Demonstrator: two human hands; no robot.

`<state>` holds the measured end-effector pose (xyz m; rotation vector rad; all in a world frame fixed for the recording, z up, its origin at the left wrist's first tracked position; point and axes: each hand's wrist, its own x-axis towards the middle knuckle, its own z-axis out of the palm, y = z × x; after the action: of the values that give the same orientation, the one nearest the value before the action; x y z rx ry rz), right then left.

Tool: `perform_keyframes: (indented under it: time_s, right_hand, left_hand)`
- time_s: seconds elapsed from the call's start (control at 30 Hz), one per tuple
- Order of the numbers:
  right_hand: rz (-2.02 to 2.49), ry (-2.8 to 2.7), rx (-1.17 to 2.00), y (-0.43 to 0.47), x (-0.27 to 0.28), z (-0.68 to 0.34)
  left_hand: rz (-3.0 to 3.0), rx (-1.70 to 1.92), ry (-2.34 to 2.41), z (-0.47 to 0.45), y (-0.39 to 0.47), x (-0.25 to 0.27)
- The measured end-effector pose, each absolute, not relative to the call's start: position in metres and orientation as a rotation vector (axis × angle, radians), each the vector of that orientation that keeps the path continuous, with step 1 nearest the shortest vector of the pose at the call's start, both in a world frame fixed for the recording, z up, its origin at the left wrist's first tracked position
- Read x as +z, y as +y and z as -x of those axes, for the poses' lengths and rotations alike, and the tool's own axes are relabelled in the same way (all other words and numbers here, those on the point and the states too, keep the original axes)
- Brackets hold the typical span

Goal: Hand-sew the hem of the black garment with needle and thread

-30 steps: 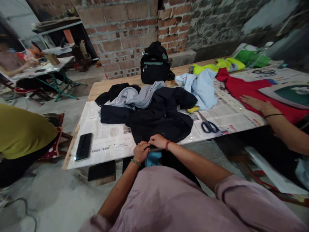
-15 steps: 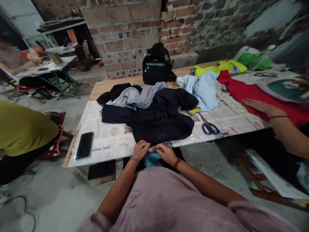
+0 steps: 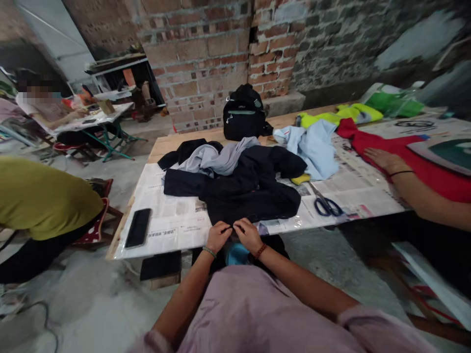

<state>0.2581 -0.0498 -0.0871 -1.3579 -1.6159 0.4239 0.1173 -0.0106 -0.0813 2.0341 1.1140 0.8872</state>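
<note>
A dark navy garment (image 3: 253, 203) lies bunched on the newspaper-covered table (image 3: 162, 235), its near edge reaching the table's front. At that edge my left hand (image 3: 220, 236) is closed, pinching the cloth between thumb and fingers. Close beside it, my right hand (image 3: 249, 236) is also closed on the cloth edge, the fingertips of both hands nearly meeting. Whether a needle or thread sits in the right fingers is too small to tell. Grey cloth (image 3: 221, 157) lies on the garment's far side. Scissors (image 3: 326, 203) with dark blue handles rest to the right.
A phone (image 3: 139, 228) lies at the table's left. Behind the clothes stands a black backpack (image 3: 245, 115). Light blue cloth (image 3: 316, 147) lies right of it. A co-worker's hand (image 3: 384, 159) presses red cloth (image 3: 415, 157) beside an iron (image 3: 445, 152). Another person (image 3: 44, 201) sits left.
My hands have drawn closer together at the garment's edge. A pale thread loop seen on the dark cloth earlier no longer shows. The co-worker's hand has slid slightly left; the view has shifted.
</note>
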Motion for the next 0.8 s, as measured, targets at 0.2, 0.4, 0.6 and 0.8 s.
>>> perform_keyframes:
  time_s: [0.2,0.4,0.6,0.8]
  right_hand:
    - [1.228,-1.824,0.303,-0.040,-0.092,-0.255]
    - [1.363,-1.600,0.461,-0.030,-0.084,-0.250]
    - [1.413,-1.263,0.844,-0.027,-0.074,-0.247]
    - [1.351,-1.281,1.013,-0.029,-0.078,-0.251]
  left_hand:
    - [-2.052,0.869,1.150,-0.116,-0.010,-0.082]
    - [-2.063,0.888,1.215,-0.118,-0.010,-0.082]
    - [-2.085,0.898,1.197,-0.119,-0.011,-0.080]
    - [-2.138,0.879,1.182,-0.118,-0.012,-0.086]
